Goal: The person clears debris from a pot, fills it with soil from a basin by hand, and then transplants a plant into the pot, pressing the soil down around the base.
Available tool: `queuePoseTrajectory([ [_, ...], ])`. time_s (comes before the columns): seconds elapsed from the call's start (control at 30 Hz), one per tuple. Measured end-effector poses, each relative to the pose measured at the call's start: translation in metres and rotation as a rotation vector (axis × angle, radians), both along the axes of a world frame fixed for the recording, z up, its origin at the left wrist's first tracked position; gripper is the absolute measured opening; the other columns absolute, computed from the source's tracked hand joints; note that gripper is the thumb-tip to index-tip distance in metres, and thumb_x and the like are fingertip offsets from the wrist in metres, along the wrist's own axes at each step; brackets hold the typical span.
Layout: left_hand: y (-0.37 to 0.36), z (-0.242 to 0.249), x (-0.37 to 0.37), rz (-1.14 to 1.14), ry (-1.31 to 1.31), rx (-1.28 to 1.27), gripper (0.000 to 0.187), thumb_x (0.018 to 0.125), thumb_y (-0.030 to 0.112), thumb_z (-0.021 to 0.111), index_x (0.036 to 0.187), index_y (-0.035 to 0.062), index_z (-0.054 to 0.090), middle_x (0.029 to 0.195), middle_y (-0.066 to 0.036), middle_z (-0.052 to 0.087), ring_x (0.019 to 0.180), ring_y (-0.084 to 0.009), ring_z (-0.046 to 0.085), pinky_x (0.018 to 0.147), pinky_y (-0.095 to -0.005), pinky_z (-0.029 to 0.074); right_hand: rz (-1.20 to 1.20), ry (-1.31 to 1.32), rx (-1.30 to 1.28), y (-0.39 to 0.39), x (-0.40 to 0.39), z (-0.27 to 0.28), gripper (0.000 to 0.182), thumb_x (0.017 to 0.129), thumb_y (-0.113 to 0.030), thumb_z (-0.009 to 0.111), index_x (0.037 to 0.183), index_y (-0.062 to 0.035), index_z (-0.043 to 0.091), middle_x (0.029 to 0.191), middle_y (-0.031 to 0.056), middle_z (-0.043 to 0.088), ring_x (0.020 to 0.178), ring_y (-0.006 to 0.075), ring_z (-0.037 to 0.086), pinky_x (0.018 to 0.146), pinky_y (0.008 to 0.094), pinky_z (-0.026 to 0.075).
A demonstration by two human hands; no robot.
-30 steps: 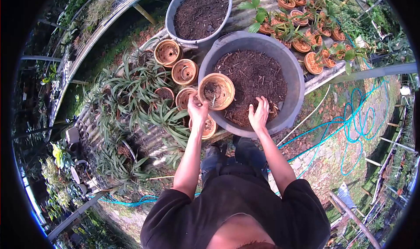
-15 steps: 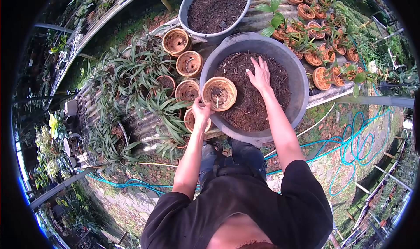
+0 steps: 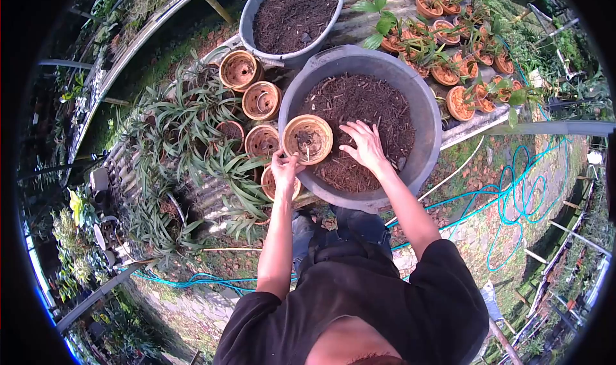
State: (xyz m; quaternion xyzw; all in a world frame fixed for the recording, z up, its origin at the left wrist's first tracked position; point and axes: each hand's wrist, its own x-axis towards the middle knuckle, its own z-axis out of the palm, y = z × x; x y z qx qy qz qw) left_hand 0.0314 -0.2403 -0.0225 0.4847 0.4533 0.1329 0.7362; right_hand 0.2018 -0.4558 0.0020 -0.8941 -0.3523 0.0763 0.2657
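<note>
My left hand (image 3: 283,170) grips the near rim of a terracotta pot (image 3: 307,138), tilted over the left edge of a big grey tub (image 3: 424,118) filled with brown bark mulch (image 3: 372,105). A small plant stem shows inside the pot. My right hand (image 3: 364,144) rests palm down on the mulch with fingers spread, just right of the pot.
A second grey tub of mulch (image 3: 289,15) stands behind. Several empty clay pots (image 3: 261,100) sit left of the tub among spiky green plants (image 3: 192,134). Potted plants (image 3: 449,63) line the bench at right. A teal hose (image 3: 513,192) lies on the ground.
My right hand pulled back from the far middle of the mulch toward me, closer to the pot. The left hand keeps hold of the pot in about the same place.
</note>
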Motion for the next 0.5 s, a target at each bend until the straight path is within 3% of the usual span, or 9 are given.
queuePoseTrajectory([
  [0.07,0.001,0.002,0.000,-0.018,0.004,0.014,0.050,0.091,0.005,0.073,0.132,0.0001,0.045,0.082,-0.007,0.062,0.067,-0.0156,0.066,0.059,-0.0303,0.062,-0.180,0.049,0.063,0.000,0.029,0.011,0.056,0.085,-0.036,0.075,0.135,-0.0156,0.059,0.145,0.0111,0.053,0.136,0.0344,0.047,0.111,0.0657,0.032],
  [0.1,0.000,0.004,0.000,-0.024,0.008,0.021,0.049,0.091,0.006,0.073,0.131,0.0005,0.045,0.082,-0.007,0.061,0.067,-0.0153,0.066,0.059,-0.0300,0.062,-0.261,-0.012,0.089,-0.006,0.056,-0.008,0.061,0.086,-0.043,0.073,0.138,-0.0143,0.056,0.148,0.0142,0.049,0.137,0.0346,0.045,0.112,0.0655,0.031],
  [0.17,0.001,0.003,0.000,-0.042,-0.006,0.047,0.047,0.091,0.006,0.073,0.130,0.0014,0.047,0.082,-0.006,0.062,0.067,-0.0150,0.066,0.059,-0.0295,0.062,-0.396,-0.084,-0.042,-0.015,0.100,-0.028,0.077,0.086,-0.046,0.073,0.148,-0.0101,0.045,0.157,0.0223,0.035,0.146,0.0418,0.030,0.115,0.0666,0.026],
  [0.2,0.001,0.003,-0.002,-0.051,-0.005,0.059,0.045,0.091,0.006,0.072,0.129,0.0019,0.048,0.082,-0.006,0.062,0.067,-0.0148,0.066,0.059,-0.0293,0.062,-0.440,0.051,-0.139,-0.018,0.112,-0.024,0.082,0.085,-0.047,0.073,0.151,-0.0110,0.041,0.162,0.0222,0.027,0.149,0.0444,0.024,0.115,0.0691,0.022],
  [0.27,0.000,0.007,-0.003,-0.057,0.005,0.073,0.042,0.092,0.007,0.071,0.128,0.0023,0.049,0.083,-0.005,0.062,0.067,-0.0137,0.066,0.059,-0.0286,0.062,-0.412,0.123,-0.320,-0.026,0.118,-0.055,0.075,0.084,-0.041,0.076,0.146,-0.0100,0.047,0.155,0.0232,0.039,0.144,0.0419,0.036,0.114,0.0619,0.032],
  [0.37,-0.001,0.005,-0.004,-0.070,-0.024,0.098,0.040,0.094,0.010,0.070,0.127,0.0012,0.049,0.084,-0.006,0.062,0.066,-0.0128,0.065,0.060,-0.0283,0.061,-0.398,0.241,0.004,-0.040,0.099,-0.076,0.066,0.082,-0.031,0.079,0.138,-0.0083,0.054,0.138,0.0219,0.057,0.130,0.0382,0.054,0.108,0.0505,0.044],
  [0.4,-0.001,0.004,-0.003,-0.067,-0.019,0.106,0.040,0.094,0.010,0.070,0.127,0.0013,0.049,0.084,-0.006,0.062,0.066,-0.0129,0.065,0.060,-0.0283,0.061,-0.444,0.082,0.002,-0.039,0.083,-0.072,0.054,0.080,-0.020,0.079,0.128,-0.0061,0.059,0.121,0.0196,0.068,0.114,0.0365,0.064,0.098,0.0438,0.051],
  [0.5,-0.001,0.002,-0.004,-0.070,-0.010,0.119,0.039,0.094,0.010,0.069,0.127,0.0018,0.049,0.086,-0.007,0.062,0.067,-0.0139,0.065,0.060,-0.0289,0.061,-0.345,0.029,0.128,-0.049,0.049,-0.054,0.045,0.080,-0.009,0.073,0.123,-0.0074,0.060,0.116,0.0178,0.068,0.107,0.0392,0.065,0.093,0.0449,0.053],
])
